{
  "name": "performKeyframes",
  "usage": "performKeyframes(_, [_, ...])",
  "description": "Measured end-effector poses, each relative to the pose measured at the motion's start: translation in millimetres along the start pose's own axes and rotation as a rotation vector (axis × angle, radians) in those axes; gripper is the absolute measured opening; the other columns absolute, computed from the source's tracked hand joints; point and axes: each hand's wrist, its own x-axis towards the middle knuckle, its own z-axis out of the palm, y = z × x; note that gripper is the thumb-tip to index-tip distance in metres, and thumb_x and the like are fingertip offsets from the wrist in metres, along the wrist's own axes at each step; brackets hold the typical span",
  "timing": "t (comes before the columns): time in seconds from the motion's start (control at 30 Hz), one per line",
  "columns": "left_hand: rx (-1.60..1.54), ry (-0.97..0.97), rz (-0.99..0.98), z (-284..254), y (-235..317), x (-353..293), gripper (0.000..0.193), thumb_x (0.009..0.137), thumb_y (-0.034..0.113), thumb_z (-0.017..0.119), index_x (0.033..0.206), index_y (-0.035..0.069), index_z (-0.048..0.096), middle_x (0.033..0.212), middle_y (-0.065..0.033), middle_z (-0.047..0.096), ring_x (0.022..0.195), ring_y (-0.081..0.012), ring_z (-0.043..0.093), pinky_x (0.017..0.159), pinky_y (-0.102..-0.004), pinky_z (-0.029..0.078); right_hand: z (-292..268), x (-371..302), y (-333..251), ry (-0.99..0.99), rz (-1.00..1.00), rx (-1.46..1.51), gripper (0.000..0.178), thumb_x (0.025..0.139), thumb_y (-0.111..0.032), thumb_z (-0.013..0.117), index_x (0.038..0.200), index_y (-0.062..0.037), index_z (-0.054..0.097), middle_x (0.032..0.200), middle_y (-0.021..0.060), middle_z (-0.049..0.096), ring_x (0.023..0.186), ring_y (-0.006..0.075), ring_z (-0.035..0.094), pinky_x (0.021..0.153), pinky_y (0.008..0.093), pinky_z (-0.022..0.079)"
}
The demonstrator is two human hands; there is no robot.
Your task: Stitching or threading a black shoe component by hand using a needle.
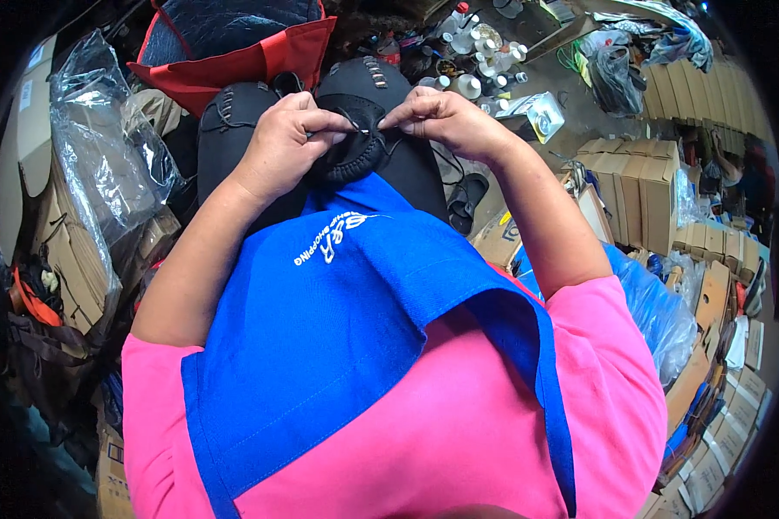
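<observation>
A black shoe (353,162) with gathered stitching along its edge rests on my lap, between my black-clad knees. Both hands meet over its opening. My left hand (292,138) is closed in a pinch, thumb and forefinger at a thin black cord (388,154) that loops over the shoe. From the other side my right hand (434,119) pinches the same cord, its fingertips a short way from the left ones. A tiny pale glint shows between the fingertips, too small to name. The fingers hide part of the shoe.
Beyond my knees stands an open red bag (299,52) with a silvery lining. Several bottles (485,56) stand on the floor ahead. Cardboard boxes (640,186) are stacked at right, and clear plastic wrap (104,138) covers things at left. A black sandal (467,197) lies by my right leg.
</observation>
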Motion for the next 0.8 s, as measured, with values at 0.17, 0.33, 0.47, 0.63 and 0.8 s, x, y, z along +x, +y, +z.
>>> performKeyframes(0.17, [-0.139, -0.133, -0.134, 2, -3, 10, 0.02, 0.074, 0.003, 0.07, 0.093, 0.01, 0.072, 0.073, -0.0036, 0.051, 0.075, -0.0158, 0.051, 0.068, -0.0275, 0.042, -2, 4, 10, -0.035, 0.01, 0.079, 0.026, 0.084, -0.008, 0.063, 0.108, -0.0128, 0.071, 0.088, 0.0022, 0.056, 0.091, 0.0147, 0.052, 0.086, 0.0271, 0.041])
performKeyframes(0.33, [-0.11, -0.107, -0.003, 5, -16, 11, 0.019, 0.073, 0.005, 0.071, 0.091, 0.012, 0.073, 0.074, -0.0029, 0.054, 0.075, -0.0196, 0.054, 0.071, -0.0312, 0.045, -4, 8, 15, -0.055, -0.012, 0.065, 0.029, 0.081, -0.009, 0.065, 0.109, -0.0147, 0.071, 0.087, 0.0027, 0.058, 0.092, 0.0147, 0.053, 0.087, 0.0271, 0.042])
performKeyframes(0.47, [0.2, -0.056, 0.08, 0, -5, -1, 0.022, 0.072, 0.004, 0.07, 0.092, 0.012, 0.073, 0.076, -0.0006, 0.056, 0.078, -0.0189, 0.053, 0.075, -0.0316, 0.043, 6, -3, 16, -0.006, 0.037, 0.063, 0.031, 0.08, -0.012, 0.068, 0.11, -0.0158, 0.07, 0.086, 0.0018, 0.058, 0.089, 0.0139, 0.055, 0.085, 0.0268, 0.043])
performKeyframes(0.63, [0.063, -0.07, -0.037, 1, -5, 0, 0.022, 0.072, 0.004, 0.07, 0.093, 0.01, 0.073, 0.082, -0.0032, 0.062, 0.081, -0.0194, 0.055, 0.078, -0.0324, 0.044, 14, -4, 10, 0.066, 0.078, 0.19, 0.029, 0.081, -0.011, 0.07, 0.111, -0.0113, 0.07, 0.092, 0.002, 0.065, 0.09, 0.0111, 0.059, 0.086, 0.0258, 0.046])
performKeyframes(0.8, [-0.221, -0.068, -0.31, 14, 6, 4, 0.02, 0.077, 0.003, 0.069, 0.097, 0.002, 0.068, 0.08, -0.0021, 0.063, 0.078, -0.0106, 0.057, 0.075, -0.0262, 0.047, 14, 1, 12, 0.058, 0.152, 0.427, 0.029, 0.081, -0.009, 0.071, 0.109, -0.0044, 0.068, 0.101, 0.0031, 0.069, 0.092, 0.0091, 0.061, 0.088, 0.025, 0.047])
